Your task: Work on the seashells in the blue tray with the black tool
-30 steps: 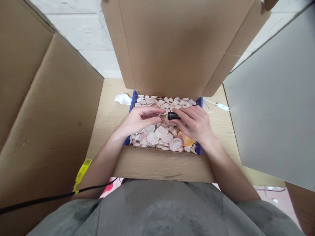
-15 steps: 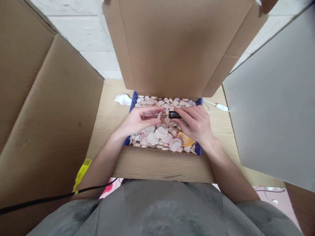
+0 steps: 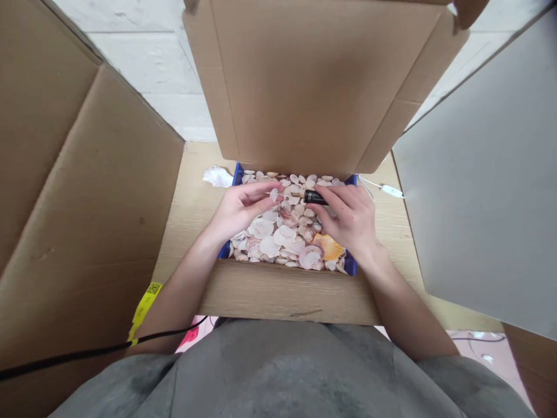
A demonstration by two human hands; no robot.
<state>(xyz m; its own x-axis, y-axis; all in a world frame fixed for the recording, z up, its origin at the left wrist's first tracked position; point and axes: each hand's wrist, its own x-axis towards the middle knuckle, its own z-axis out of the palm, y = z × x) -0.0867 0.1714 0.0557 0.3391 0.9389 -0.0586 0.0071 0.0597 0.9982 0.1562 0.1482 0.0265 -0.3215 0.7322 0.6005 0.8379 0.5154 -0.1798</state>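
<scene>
From here, my left hand (image 3: 232, 210) pinches a small pale shell (image 3: 274, 195) over the blue tray (image 3: 223, 250); my right hand's (image 3: 353, 216) grip is closed around a black tool (image 3: 315, 198). A gap parts the 2, so they aren't in contact.

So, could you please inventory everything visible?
Held shell: 1, whitish, left hand
Tool: 1, black, gold tip, right hand
Fan shell: 1, orange, tray's right
Other shells: many, white to pink, in tray
Tray: 1, blue sides, on table
Cardboard flap: 1, brown, behind tray
Crumpled piece: 1, white, tray's left
Cord: 1, white, tray's right
Table: 1, pale wood, centre
Cardboard panel: 1, brown, left
Smooth panel: 1, grey, right
Wall: 1, white, behind
Floor: 1, pinkish, below
Cable: 1, black, lower left
Tag: 1, yellow, on cable
Shirt: 1, grey, bottom
Hands: 2, bare, over tray
</scene>
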